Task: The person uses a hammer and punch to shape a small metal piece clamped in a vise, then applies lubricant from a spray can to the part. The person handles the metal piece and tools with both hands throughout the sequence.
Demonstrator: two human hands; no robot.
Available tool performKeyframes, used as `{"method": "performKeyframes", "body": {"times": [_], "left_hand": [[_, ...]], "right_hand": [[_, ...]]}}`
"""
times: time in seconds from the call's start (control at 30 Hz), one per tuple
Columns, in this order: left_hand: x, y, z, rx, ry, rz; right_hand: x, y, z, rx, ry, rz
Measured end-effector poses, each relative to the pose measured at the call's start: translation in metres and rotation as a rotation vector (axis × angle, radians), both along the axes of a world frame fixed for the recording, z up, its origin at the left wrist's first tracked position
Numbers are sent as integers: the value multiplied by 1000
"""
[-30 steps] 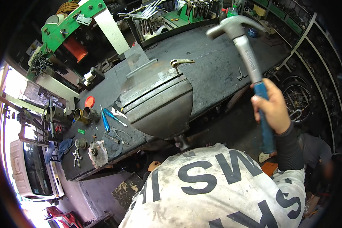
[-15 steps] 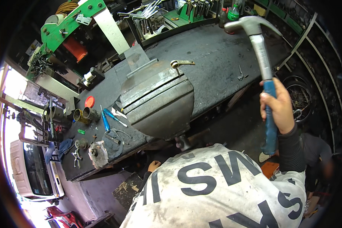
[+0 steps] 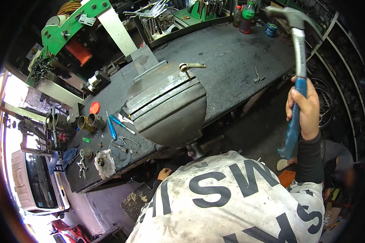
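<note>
Hammer (image 3: 299, 56), held in right hand (image 3: 309, 111), fingers wrapped round handle (image 3: 293, 131), right of vise (image 3: 168, 111); could be dropped through loosened grip. Left hand (image 3: 164, 173): finger opening cannot be told.

A hammer head (image 3: 293, 17) blurs at far right as the right hand (image 3: 309, 113) partly hides a wheel (image 3: 326, 101) behind it. The shirt (image 3: 231, 202), cut off at the near edge, covers most of the left arm (image 3: 155, 187); the left hand (image 3: 164, 174) is too small to show its grip.
</note>
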State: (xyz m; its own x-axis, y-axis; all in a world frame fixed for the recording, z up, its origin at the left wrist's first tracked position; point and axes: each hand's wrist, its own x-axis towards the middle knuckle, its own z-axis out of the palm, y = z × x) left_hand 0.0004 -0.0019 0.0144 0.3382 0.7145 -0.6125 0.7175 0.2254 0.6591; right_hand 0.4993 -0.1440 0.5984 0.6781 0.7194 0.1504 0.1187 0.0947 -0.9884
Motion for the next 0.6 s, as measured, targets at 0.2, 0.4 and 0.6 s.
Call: {"method": "performKeyframes", "body": {"times": [0.2, 0.4, 0.6], "left_hand": [[-6, -2, 1, 5, 48, -60], [-4, -6, 5, 28, 61, -40], [-5, -6, 1, 11, 35, -17]], "right_hand": [[-30, 8, -28, -302, 22, 340], [-13, 6, 2, -93, -55, 106], [-29, 9, -20, -280, -183, 205]]}}
